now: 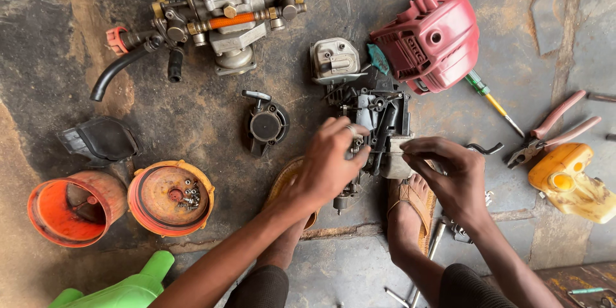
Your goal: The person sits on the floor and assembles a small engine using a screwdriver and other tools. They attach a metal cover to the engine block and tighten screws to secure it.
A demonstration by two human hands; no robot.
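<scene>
- While the left hand (328,168) curls its fingers onto the near side of the small engine block (375,122), the right hand (449,176) pinches at the block's right edge; whether it grips a loose part, I cannot tell.
- The block sits on the ground between both hands, just ahead of the person's sandalled feet (410,208).
- Risk, as I judge it: the block looks unsteady on the uneven concrete, so a hard pull could tip it toward the feet.
- Left of the left hand lies a black recoil cover (265,123), and further left an orange dish holding small screws (172,197); a sweeping elbow could scatter them.
- Right of the right hand, pliers (552,129) and a yellow tank (571,181) leave little room.
- Beyond the hands, a red housing (431,35) and a pump assembly (224,16) crowd the far side; open ground remains only between block and pump.
</scene>
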